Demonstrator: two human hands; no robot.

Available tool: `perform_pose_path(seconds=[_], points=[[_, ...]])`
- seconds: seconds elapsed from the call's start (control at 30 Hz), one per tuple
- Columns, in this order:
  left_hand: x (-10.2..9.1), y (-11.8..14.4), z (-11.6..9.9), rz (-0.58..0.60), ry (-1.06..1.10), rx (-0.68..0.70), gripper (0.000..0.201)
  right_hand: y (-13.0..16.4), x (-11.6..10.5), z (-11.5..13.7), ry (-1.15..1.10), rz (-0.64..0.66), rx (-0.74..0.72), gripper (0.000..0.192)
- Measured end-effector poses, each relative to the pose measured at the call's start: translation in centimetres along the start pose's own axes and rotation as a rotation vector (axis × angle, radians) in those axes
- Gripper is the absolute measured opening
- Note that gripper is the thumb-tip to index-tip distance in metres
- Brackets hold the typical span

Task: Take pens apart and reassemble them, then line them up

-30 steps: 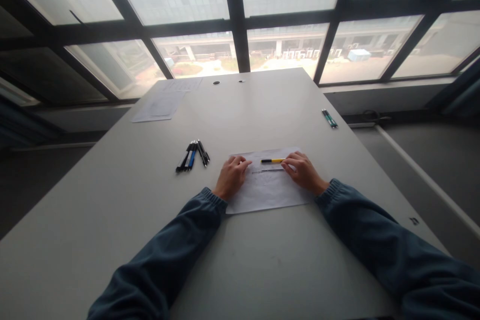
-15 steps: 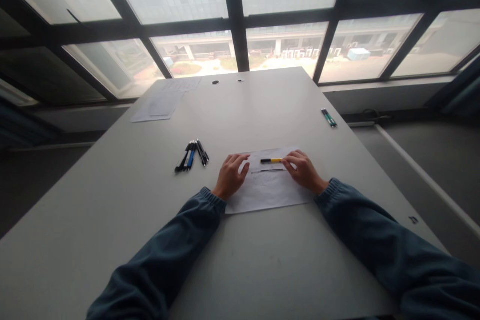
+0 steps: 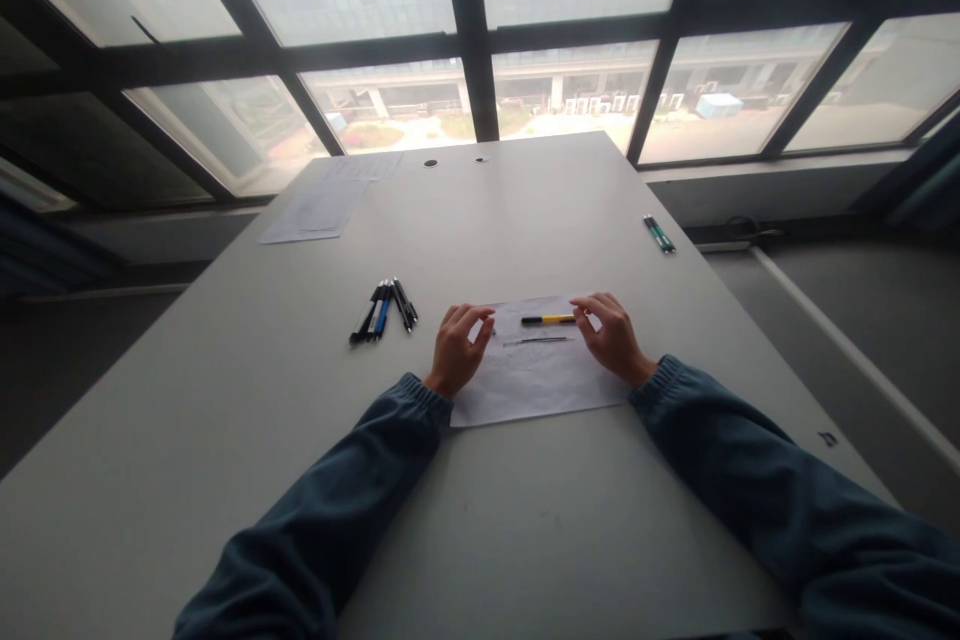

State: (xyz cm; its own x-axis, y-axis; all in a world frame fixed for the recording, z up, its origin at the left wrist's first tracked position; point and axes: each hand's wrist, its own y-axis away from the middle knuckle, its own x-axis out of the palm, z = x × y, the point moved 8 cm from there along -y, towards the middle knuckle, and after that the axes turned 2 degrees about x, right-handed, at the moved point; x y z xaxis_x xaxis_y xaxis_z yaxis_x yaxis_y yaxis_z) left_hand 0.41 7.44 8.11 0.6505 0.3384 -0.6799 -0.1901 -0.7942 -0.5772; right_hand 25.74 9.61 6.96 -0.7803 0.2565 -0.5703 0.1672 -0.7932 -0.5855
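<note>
A yellow pen with a black end (image 3: 536,320) lies across the upper part of a white sheet of paper (image 3: 540,390). Just below it, roughly parallel, is a thin dark stick (image 3: 536,340) that looks like a pen refill. My left hand (image 3: 456,350) rests at the sheet's left edge, thumb and index finger curved with a gap between them. On the right side, my right hand (image 3: 615,340) has its thumb and index finger apart beside the pen's yellow end, which its fingertips partly cover. Neither hand visibly holds anything.
Several black and blue pens (image 3: 382,310) lie bunched left of the sheet. Green pens (image 3: 659,234) sit near the table's right edge. More papers (image 3: 315,210) lie at the far left. A small dark piece (image 3: 827,439) is near the right edge. Windows stand beyond the table.
My right hand's thumb and fingers have spread and drawn slightly right, off the pen's end, showing more of its yellow part. My left hand has shifted only slightly.
</note>
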Motion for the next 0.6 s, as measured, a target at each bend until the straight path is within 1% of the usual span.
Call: perform_pose_path(seconds=[0.13, 0.23, 0.3, 0.47, 0.6], points=[[0.3, 0.1, -0.3, 0.031, -0.01, 0.04, 0.016, 0.0, 0.1, 0.0, -0.001, 0.006, -0.003, 0.019], [0.6, 0.1, -0.6, 0.053, -0.019, 0.068, 0.015, 0.1, 0.3, 0.2, 0.011, 0.033, -0.034, 0.017], [0.8, 0.1, -0.8, 0.071, -0.034, 0.081, 0.015, 0.2, 0.7, 0.6, 0.031, 0.073, -0.07, 0.016], [1.4, 0.2, -0.7, 0.13, -0.074, 0.1, 0.013, 0.5, 2.1, 1.2, 0.132, 0.227, -0.16, 0.014], [1.8, 0.5, -0.6, 0.169, -0.096, 0.123, 0.012, 0.8, 2.7, 1.3, 0.181, 0.3, -0.196, 0.013]])
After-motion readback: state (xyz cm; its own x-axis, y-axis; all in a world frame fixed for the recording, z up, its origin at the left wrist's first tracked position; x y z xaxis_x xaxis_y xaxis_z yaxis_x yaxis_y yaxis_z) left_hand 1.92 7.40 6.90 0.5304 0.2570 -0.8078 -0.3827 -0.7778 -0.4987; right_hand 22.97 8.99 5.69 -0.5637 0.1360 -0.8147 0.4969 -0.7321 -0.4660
